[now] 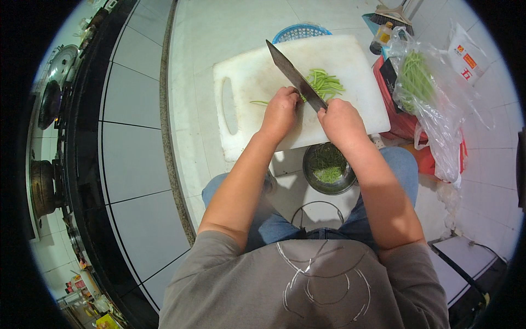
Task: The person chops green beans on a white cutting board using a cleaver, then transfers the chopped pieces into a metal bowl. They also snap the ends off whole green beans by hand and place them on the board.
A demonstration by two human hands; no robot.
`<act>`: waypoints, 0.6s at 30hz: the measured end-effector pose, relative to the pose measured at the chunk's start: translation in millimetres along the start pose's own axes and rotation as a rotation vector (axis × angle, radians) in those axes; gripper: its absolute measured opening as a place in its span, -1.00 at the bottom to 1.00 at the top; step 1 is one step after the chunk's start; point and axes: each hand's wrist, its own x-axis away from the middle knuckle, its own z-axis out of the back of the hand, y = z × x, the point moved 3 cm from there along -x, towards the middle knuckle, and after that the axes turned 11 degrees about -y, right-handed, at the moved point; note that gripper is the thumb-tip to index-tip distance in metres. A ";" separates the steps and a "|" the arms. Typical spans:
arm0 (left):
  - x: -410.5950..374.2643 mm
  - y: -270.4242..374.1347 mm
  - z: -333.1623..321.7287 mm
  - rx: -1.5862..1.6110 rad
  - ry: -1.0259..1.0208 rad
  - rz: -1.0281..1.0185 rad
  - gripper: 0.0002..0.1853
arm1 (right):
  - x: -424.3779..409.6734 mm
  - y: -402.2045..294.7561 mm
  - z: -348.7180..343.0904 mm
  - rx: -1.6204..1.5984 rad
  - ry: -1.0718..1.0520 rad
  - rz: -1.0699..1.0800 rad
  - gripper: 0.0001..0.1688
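Note:
My right hand (342, 120) grips the handle of a large kitchen knife (292, 74), whose dark blade slants up and left over a white plastic cutting board (254, 78). Close to the blade's left side, my left hand (282, 112) presses thin green stalks onto the board with curled fingers. One stalk end (259, 102) sticks out to the left of that hand. Cut green pieces (324, 84) lie in a loose pile right of the blade. Part of the stalks is hidden under my left fingers and the knife.
Below the board's near edge, a dark bowl (309, 174) holds greens. A blue plastic basket (302, 32) shows behind the board. To the right are a clear bag of green stalks (415, 82), red bags (398, 125) and a bottle (381, 38). A stove counter (88, 164) runs along the left.

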 end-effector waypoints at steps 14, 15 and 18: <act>23.8 -2.5 44.1 0.116 -0.022 0.044 -0.82 | 56.1 -14.9 30.7 -0.117 0.093 0.069 -0.72; 24.2 -1.7 42.6 0.121 -0.037 0.032 -0.82 | 57.0 -14.8 26.8 -0.106 0.069 0.064 -0.73; 25.7 -2.9 34.9 0.116 -0.068 -0.003 -0.80 | 63.1 -19.8 20.0 -0.078 0.016 0.022 -0.73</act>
